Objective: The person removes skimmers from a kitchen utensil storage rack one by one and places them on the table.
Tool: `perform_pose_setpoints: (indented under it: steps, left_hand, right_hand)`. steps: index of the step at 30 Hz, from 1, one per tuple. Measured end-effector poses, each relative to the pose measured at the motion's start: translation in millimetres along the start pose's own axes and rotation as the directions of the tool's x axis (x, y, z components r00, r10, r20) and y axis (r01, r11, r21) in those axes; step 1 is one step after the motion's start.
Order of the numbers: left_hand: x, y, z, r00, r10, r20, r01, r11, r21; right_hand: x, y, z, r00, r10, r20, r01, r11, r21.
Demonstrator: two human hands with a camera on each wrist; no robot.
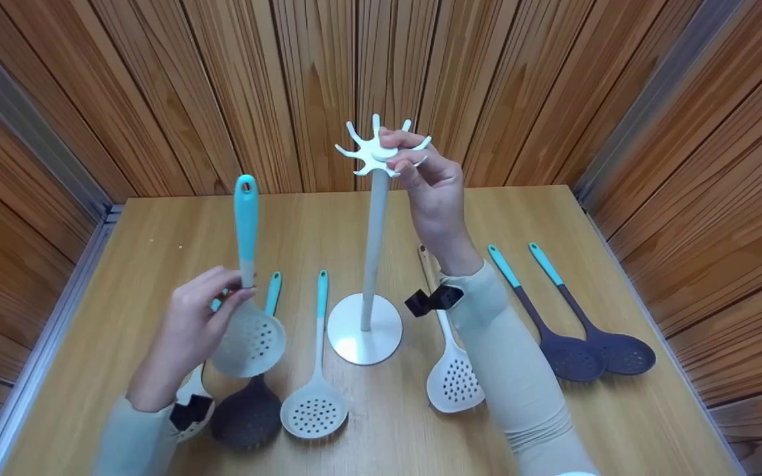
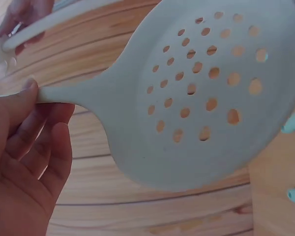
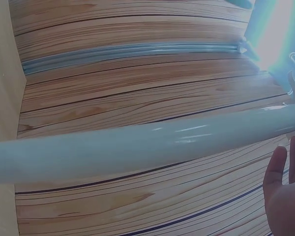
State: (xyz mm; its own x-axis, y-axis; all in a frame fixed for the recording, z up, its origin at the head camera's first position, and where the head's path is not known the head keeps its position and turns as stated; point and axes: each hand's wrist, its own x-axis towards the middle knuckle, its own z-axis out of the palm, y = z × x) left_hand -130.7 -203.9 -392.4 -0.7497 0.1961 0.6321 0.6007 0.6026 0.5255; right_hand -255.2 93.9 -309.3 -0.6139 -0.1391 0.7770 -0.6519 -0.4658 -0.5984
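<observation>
My left hand (image 1: pixel 199 311) pinches a pale skimmer (image 1: pixel 249 340) at the neck, just below its turquoise handle. The skimmer is raised over the table with its handle up. Its round, perforated head fills much of the left wrist view. A white utensil stand (image 1: pixel 374 251) rises from a round base, topped by a ring of curved hooks (image 1: pixel 361 155). At that top, my right hand (image 1: pixel 437 198) grips the hub between thumb and fingers, hiding some hooks. The stand's pole (image 3: pixel 137 150) crosses the right wrist view.
Left of the base lie a pale skimmer (image 1: pixel 315 410), a dark round-headed utensil (image 1: pixel 245 416) and a partly hidden pale utensil (image 1: pixel 196 390). On the right are a white perforated turner (image 1: pixel 454 383) and two dark utensils (image 1: pixel 573 360) with turquoise handles. Wood-panelled walls (image 1: pixel 315 86) enclose the table.
</observation>
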Motion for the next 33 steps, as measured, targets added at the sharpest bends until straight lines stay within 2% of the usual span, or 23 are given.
perform_pose_setpoints:
  steps: [3,5,9,14,16,20,22,25,29,33]
  left_hand:
    - [-11.0,-9.2,-8.5,0.995,-0.095,0.003,0.095,0.995,0.037]
    - [-18.1,-15.1,-13.5,0.986,-0.164,-0.004,0.164,0.984,0.063]
    - [-30.5,-25.7,-26.5,0.96,-0.281,-0.019,0.281,0.952,0.123]
    - [-43.6,-39.9,-50.9,0.929,-0.37,-0.006,0.362,0.905,0.222]
    - [-47.7,-47.5,-63.1,0.91,-0.414,0.011,0.399,0.882,0.252]
    - [-57.3,-64.0,-86.1,0.857,-0.514,0.033,0.482,0.824,0.299]
    - [-63.5,-71.2,-92.1,0.83,-0.556,0.041,0.517,0.796,0.314]
    - [-74.4,-81.6,-92.9,0.818,-0.574,0.044,0.525,0.776,0.351]
    - [-86.6,-93.4,-90.7,0.79,-0.609,0.066,0.547,0.75,0.373]
    - [-94.5,-104.5,-90.6,0.733,-0.671,0.111,0.591,0.709,0.384]
  right_hand:
    - [-0.1,0,0,1.0,0.009,0.004,-0.009,1.0,-0.004]
    - [-0.4,0,0,1.0,0.013,0.002,-0.013,1.0,-0.005]
    - [-1.2,0,1,1.0,0.019,-0.004,-0.019,1.0,-0.008]
    - [-1.4,-1,1,1.0,0.021,-0.004,-0.021,1.0,-0.015]
    - [-1.0,-1,1,1.0,0.017,-0.004,-0.017,1.0,-0.023]
    - [-1.5,-2,1,1.0,0.015,-0.005,-0.015,0.999,-0.034]
    - [-2.2,-3,0,1.0,0.015,-0.007,-0.015,0.999,-0.034]
    - [-3.2,-4,0,1.0,0.012,-0.013,-0.013,0.999,-0.033]
    - [-3.1,-5,1,1.0,0.009,-0.015,-0.01,0.999,-0.038]
    - [-2.6,-6,3,1.0,0.014,-0.009,-0.014,0.999,-0.037]
